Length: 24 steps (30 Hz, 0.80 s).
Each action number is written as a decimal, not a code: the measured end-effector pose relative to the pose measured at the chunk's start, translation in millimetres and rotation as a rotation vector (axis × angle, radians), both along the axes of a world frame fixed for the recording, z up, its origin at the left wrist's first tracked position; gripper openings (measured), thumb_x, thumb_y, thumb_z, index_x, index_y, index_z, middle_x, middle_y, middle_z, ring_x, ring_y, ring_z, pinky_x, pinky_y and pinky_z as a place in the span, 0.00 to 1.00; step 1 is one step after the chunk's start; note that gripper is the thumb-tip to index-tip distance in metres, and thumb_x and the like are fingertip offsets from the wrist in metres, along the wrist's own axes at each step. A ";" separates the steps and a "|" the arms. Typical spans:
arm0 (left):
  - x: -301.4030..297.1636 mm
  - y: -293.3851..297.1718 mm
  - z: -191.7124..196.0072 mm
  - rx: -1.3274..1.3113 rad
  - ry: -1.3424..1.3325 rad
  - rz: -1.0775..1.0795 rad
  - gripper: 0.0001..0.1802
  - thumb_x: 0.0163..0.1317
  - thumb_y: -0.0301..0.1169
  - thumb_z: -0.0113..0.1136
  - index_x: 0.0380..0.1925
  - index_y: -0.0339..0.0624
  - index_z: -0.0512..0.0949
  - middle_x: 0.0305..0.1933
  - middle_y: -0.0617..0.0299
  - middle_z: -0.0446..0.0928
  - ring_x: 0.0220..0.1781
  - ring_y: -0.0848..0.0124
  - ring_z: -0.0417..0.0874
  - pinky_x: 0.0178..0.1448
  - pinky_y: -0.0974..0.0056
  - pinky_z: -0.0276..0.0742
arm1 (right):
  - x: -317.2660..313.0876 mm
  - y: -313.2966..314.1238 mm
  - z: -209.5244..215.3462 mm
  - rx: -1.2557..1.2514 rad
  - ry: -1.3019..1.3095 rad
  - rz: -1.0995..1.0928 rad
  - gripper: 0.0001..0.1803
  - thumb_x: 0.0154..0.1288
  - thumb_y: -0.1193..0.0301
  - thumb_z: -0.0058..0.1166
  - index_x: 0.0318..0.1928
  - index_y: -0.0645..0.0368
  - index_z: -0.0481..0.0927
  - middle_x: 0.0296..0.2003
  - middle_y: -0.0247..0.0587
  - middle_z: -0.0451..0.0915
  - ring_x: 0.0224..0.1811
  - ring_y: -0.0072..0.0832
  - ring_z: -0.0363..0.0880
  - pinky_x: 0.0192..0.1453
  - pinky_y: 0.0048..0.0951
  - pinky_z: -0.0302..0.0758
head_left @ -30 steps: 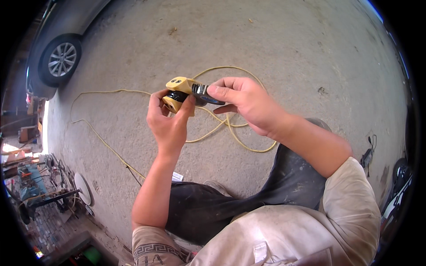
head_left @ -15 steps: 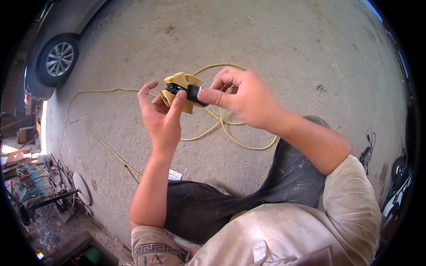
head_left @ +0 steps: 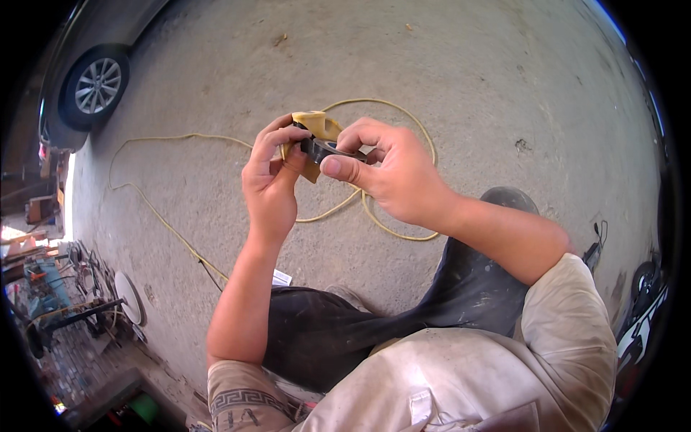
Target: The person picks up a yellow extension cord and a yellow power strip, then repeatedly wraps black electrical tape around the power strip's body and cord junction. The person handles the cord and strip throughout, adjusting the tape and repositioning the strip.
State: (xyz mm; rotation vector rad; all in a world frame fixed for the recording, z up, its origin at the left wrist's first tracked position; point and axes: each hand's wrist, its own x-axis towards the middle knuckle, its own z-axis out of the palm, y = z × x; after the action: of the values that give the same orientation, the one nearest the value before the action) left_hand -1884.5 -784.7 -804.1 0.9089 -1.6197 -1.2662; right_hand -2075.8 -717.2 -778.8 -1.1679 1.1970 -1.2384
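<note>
At upper centre, the left hand (head_left: 270,180) grips a yellow plug body (head_left: 314,137) while the right hand (head_left: 392,173) pinches a dark insert (head_left: 322,149) against it. A yellow cable (head_left: 180,137) loops across the concrete floor (head_left: 468,86); a small white slip (head_left: 281,277) lies at lower left of centre.

sunlit concrete floor (head_left: 468,86); grey car (head_left: 86,79) parked at upper left

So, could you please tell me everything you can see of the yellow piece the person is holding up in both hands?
The yellow piece looks like a small, flat, mustard-coloured part, perhaps plastic or rubber, with rounded edges; its exact shape is mostly hidden. It is held in the air over the concrete ground, above a looping yellow cable. The left hand grips it from the left with curled fingers, and the right hand pinches a dark, narrow part lying across its front. Whether the cable joins it cannot be told.
</note>
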 end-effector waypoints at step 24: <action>4.3 -7.9 4.2 -0.303 -0.383 0.192 0.08 0.75 0.31 0.61 0.43 0.35 0.79 0.53 0.51 0.85 0.46 0.61 0.85 0.51 0.61 0.80 | 4.3 5.3 -1.2 0.035 0.456 0.042 0.24 0.66 0.54 0.63 0.34 0.68 0.82 0.29 0.47 0.79 0.33 0.35 0.77 0.37 0.35 0.74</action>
State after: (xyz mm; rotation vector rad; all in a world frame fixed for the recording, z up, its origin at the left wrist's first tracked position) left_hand -1880.1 -792.6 -799.8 1.1283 -1.9015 -0.7175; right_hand -2071.5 -711.8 -780.0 -1.4902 1.5085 -0.9394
